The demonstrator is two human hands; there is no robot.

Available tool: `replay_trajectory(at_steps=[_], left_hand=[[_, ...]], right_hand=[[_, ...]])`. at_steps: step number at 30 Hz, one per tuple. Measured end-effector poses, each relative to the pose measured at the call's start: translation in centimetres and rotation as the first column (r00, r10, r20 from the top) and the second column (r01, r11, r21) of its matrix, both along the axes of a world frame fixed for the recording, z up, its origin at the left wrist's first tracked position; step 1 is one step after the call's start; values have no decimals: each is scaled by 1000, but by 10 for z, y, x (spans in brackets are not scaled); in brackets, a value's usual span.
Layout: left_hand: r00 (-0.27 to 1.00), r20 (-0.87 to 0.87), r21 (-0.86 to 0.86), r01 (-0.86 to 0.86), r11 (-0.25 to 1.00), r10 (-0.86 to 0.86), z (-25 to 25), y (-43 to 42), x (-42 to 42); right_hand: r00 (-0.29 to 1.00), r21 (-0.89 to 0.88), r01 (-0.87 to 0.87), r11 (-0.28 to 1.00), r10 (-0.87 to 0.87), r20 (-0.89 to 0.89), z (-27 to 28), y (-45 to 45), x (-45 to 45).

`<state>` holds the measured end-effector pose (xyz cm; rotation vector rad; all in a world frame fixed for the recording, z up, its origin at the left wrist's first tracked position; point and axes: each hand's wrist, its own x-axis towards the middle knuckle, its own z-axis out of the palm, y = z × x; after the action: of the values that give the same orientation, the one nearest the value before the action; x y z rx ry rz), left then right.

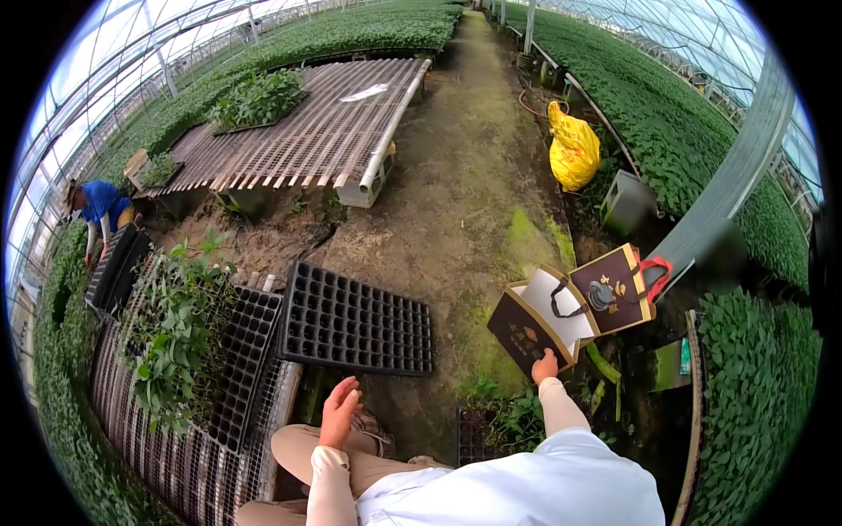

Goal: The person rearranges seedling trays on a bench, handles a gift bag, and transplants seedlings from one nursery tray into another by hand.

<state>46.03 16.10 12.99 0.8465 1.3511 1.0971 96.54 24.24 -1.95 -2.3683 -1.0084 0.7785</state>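
Observation:
My right hand point(545, 365) is closed at the near edge of a dark brown paper gift bag point(524, 333), which lies tilted with its white inside showing. Against it leans a second brown gift bag point(605, 289) with red handles. My left hand point(340, 412) hangs above my knee, its fingers loosely bent and apart, with nothing visible in it. Just beyond that hand is a black seedling tray point(360, 320) with bare cells. Near my right forearm, a tray of green seedlings point(513, 421) sits low on the ground, partly hidden by my body.
Left of me, a slatted bench point(132, 421) holds pulled seedlings point(180, 333) and another black tray point(250, 359). A co-worker in blue point(103, 202) bends at far left. A yellow sack point(573, 149) stands right of the concrete path point(465, 149). A metal post point(737, 167) slants at right.

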Motion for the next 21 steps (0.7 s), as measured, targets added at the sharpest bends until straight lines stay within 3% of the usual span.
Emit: replay_trajectory(at_steps=[6, 9, 10, 11, 13, 15, 16, 18, 21], left_hand=[[986, 26, 189, -167, 968, 165, 81, -41, -38], [958, 142, 246, -277, 929, 248, 105, -69, -59], [961, 110, 276, -275, 921, 254, 116, -80, -65], [959, 71, 296, -283, 912, 274, 126, -90, -72], [944, 77, 342, -329, 880, 322, 131, -120, -88], [924, 105, 353, -380, 855, 367, 130, -149, -108], [908, 130, 356, -417, 836, 397, 127, -163, -116], [869, 99, 352, -487, 799, 486, 124, -194, -132], [775, 128, 307, -625, 718, 619, 109, -245, -155]], right_hand=[[974, -105, -138, 985, 154, 166, -26, 20, -8], [924, -57, -194, 979, 202, 325, -58, 38, -8], [918, -33, -274, 961, 271, 291, -65, 44, -9], [901, -15, -363, 932, 355, 248, -87, 53, -3], [943, 219, -333, 917, 326, 68, -144, 71, -14], [806, 50, -262, 964, 247, -538, -103, 86, -63], [812, 37, -263, 964, 242, -531, -73, 82, -103], [703, 24, -360, 933, 288, -651, -30, 84, -168], [427, 220, -554, 803, 501, -753, 50, 75, -275]])
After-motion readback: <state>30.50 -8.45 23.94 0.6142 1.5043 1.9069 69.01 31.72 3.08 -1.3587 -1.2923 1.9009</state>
